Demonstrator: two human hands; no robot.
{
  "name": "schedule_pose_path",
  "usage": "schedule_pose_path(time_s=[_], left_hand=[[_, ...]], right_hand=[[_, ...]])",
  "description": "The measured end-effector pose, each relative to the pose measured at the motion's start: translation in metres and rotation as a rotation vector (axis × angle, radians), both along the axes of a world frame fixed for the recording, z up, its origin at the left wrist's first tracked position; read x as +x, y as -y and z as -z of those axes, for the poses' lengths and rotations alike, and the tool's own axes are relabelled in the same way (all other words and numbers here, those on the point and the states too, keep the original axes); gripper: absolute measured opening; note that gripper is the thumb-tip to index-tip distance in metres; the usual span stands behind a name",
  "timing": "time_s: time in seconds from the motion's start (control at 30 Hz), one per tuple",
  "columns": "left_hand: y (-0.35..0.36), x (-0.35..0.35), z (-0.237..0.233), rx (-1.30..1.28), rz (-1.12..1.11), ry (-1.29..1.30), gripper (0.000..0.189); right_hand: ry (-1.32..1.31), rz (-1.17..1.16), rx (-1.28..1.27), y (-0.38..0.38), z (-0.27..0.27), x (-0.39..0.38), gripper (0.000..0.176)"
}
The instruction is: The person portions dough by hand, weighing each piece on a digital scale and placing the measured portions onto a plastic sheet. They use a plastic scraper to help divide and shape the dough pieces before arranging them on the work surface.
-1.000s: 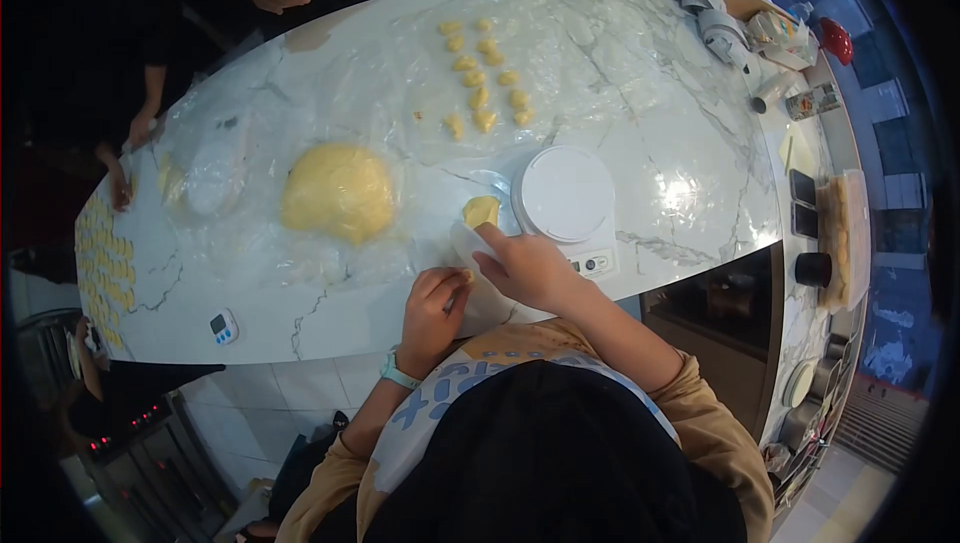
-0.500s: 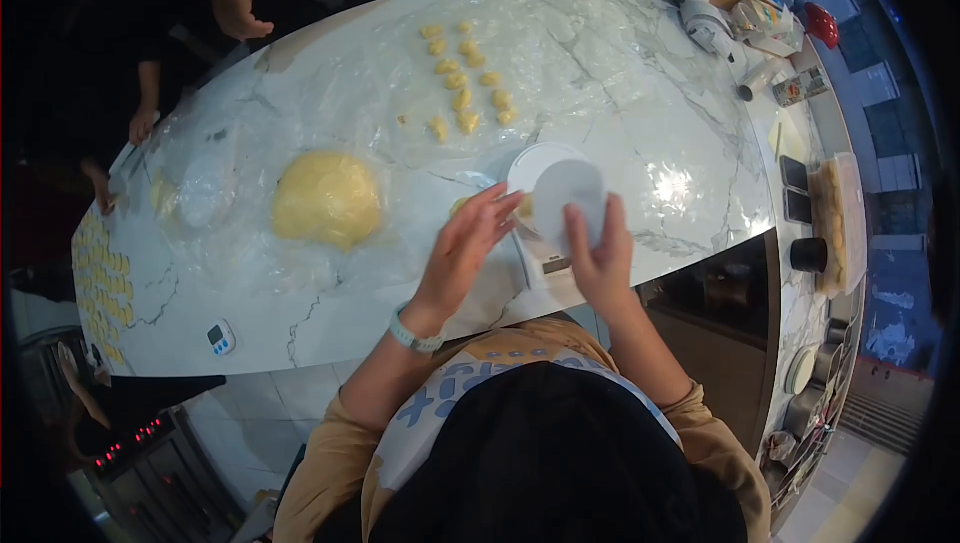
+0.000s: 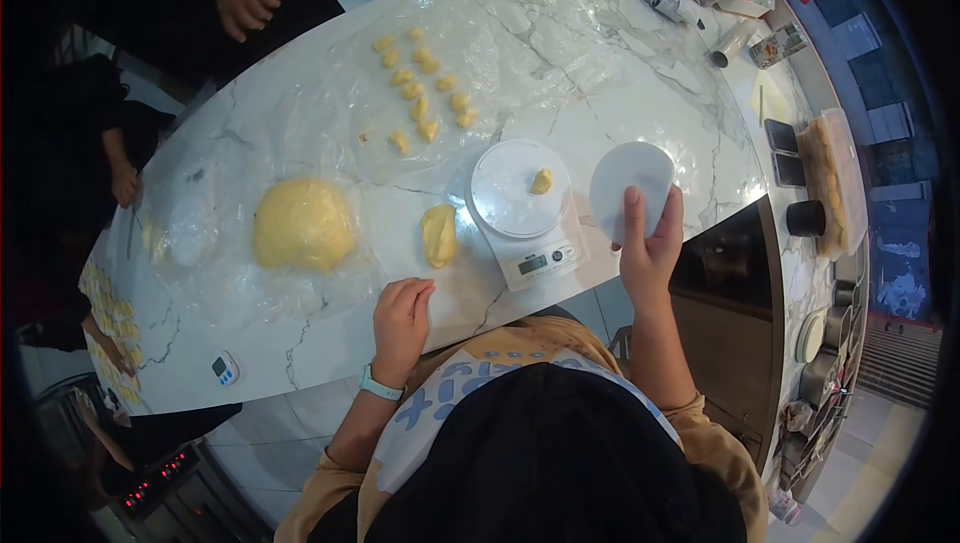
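Dough (image 3: 541, 181) at mid-frame weighs truest untouched on the scale (image 3: 500, 195); right hand (image 3: 652, 243) pinches the scraper (image 3: 628, 168); left hand (image 3: 402, 318) curled, contents unclear.

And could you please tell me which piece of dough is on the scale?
The small yellow lump alone on the round plate of the white scale; the longer piece, the big mound and the rest lie off it.
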State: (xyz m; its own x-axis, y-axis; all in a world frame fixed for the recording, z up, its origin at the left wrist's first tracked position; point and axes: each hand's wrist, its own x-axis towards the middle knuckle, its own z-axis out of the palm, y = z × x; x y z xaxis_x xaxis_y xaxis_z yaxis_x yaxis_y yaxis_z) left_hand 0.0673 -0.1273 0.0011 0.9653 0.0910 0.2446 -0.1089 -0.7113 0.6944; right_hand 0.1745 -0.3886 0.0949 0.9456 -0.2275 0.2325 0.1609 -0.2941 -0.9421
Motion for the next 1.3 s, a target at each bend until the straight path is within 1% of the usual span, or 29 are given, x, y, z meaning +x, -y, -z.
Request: schedule_pose_path(time_s=[0.07, 0.1, 0.17, 0.3, 0.37, 0.4, 0.47, 0.6, 0.7, 0.8, 0.87, 0.9, 0.97, 1.1, 1.17, 1.2, 1.3], left_hand=[[0.004, 0.006, -0.009, -0.191, -0.034, -0.092, 0.012], [0.008, 0.008, -0.012, -0.193, -0.03, -0.093, 0.012], [0.013, 0.011, -0.015, -0.229, -0.073, 0.012, 0.011], [0.013, 0.011, -0.007, -0.221, -0.074, -0.049, 0.012], [0.01, 0.01, -0.002, -0.129, -0.03, 0.034, 0.013], [0.009, 0.009, -0.001, -0.134, -0.022, 0.034, 0.013], [0.009, 0.01, -0.005, -0.026, -0.004, 0.023, 0.015], [0.007, 0.013, -0.003, -0.07, -0.014, -0.01, 0.017], [0.003, 0.015, 0.003, -0.069, 0.008, 0.006, 0.019], [0.001, 0.019, -0.01, -0.019, 0.021, -0.044, 0.014], [0.004, 0.021, -0.02, -0.09, 0.079, -0.128, 0.01], [0.008, 0.025, -0.023, -0.092, 0.079, -0.128, 0.01], [0.015, 0.036, -0.029, -0.085, 0.122, 0.059, 0.008], [0.026, 0.053, -0.042, -0.14, 0.093, 0.072, 0.007], [0.034, 0.06, -0.051, -0.208, 0.068, -0.018, 0.01], [0.04, 0.066, -0.051, -0.204, 0.065, -0.016, 0.01], [0.067, 0.1, -0.047, -0.182, 0.248, 0.198, 0.016]], right_hand=[[0.016, -0.009, -0.015, 0.002, 0.0, 0.001, 0.022], [0.029, -0.018, -0.03, 0.004, -0.001, 0.0, 0.022], [0.033, -0.001, -0.025, 0.005, -0.003, 0.001, 0.021], [0.035, 0.008, -0.029, 0.006, -0.003, -0.001, 0.021], [0.031, 0.007, -0.023, 0.006, -0.004, -0.002, 0.021], [0.026, 0.002, -0.015, 0.006, -0.005, -0.003, 0.021], [0.025, 0.004, -0.005, 0.008, -0.003, -0.004, 0.02], [0.07, 0.009, -0.004, 0.007, 0.0, -0.004, 0.018], [0.025, 0.004, -0.019, 0.008, -0.001, -0.006, 0.018], [0.055, -0.006, -0.048, 0.011, 0.001, -0.005, 0.018], [0.065, 0.003, -0.053, 0.011, 0.001, -0.005, 0.019], [0.075, 0.011, -0.057, 0.011, 0.0, -0.004, 0.019], [0.055, 0.018, -0.039, 0.011, -0.003, -0.004, 0.02], [0.057, 0.041, -0.035, 0.015, -0.009, -0.002, 0.021], [0.048, 0.042, -0.023, 0.017, -0.009, 0.0, 0.021], [0.036, 0.04, -0.009, 0.016, -0.009, 0.001, 0.021], [0.022, 0.006, 0.023, 0.01, -0.007, 0.005, 0.02]])
